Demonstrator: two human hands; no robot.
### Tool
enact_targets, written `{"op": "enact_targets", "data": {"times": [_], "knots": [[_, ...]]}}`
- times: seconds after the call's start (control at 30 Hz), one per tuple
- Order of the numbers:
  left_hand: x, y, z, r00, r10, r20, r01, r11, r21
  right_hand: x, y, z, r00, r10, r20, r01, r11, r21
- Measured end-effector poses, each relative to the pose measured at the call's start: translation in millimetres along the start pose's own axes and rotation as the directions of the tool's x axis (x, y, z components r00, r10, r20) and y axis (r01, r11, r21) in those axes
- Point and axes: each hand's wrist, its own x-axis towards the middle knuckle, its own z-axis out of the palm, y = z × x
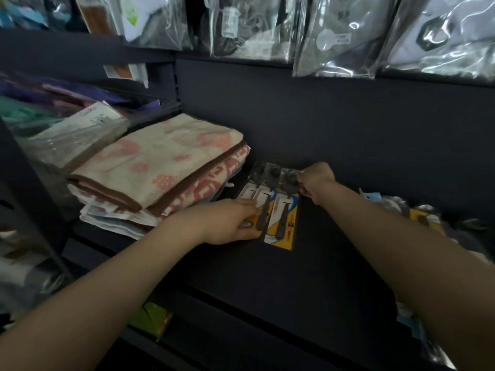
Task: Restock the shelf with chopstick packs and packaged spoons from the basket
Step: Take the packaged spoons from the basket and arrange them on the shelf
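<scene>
In the head view, the packaged spoons (278, 207) lie flat on the dark shelf (334, 250), a little above the middle of the frame. The left hand (235, 223) is at their 8 o'clock side, its fingers curled on the near edge of the packs. The right hand (316, 182) pinches their far corner at 2 o'clock. Folded towels (158, 170) are stacked at 10 o'clock, just beside the spoons. More packs (426, 218) lie at 3 o'clock. Bagged goods (334, 36) hang at 12 o'clock.
</scene>
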Motion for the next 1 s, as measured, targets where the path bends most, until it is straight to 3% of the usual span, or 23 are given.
{"op": "enact_targets", "data": {"times": [0.17,0.37,0.43,0.5,0.57,0.63,0.7,0.73,0.87,1.0], "knots": [[-2,1,-3,1.0,-0.01,0.004,0.01,1.0,0.013,-5,-2,-4,0.998,0.044,0.04,-0.049,0.992,0.113],[-2,3,0,1.0,-0.015,-0.007,0.014,0.997,-0.074,-16,-2,3,0.998,-0.003,-0.058,0.002,1.0,-0.025],[0,1,5,0.999,-0.015,-0.034,0.015,1.0,0.006,-26,-9,-7,1.0,0.008,0.018,-0.008,0.999,-0.039],[1,3,8,0.997,-0.023,-0.07,0.028,0.997,0.073,-45,-19,-31,0.988,-0.018,0.156,0.047,0.982,-0.184],[-1,12,9,0.98,0.027,-0.198,-0.002,0.992,0.126,-74,-27,-66,0.938,-0.113,0.329,0.246,0.883,-0.399],[-5,27,9,0.921,0.127,-0.369,-0.082,0.987,0.137,-111,-27,-103,0.832,-0.196,0.519,0.447,0.791,-0.419],[-7,42,7,0.869,0.2,-0.452,-0.176,0.98,0.094,-146,-17,-136,0.741,-0.178,0.647,0.547,0.72,-0.428],[-6,49,7,0.849,0.244,-0.47,-0.229,0.969,0.09,-160,-11,-148,0.705,-0.13,0.698,0.601,0.633,-0.489],[2,78,12,0.751,0.401,-0.525,-0.394,0.91,0.132,-195,18,-176,0.623,0.086,0.778,0.742,0.251,-0.622],[7,105,19,0.742,0.444,-0.502,-0.472,0.878,0.08,-216,32,-184,0.655,0.095,0.75,0.755,-0.038,-0.655]]}}
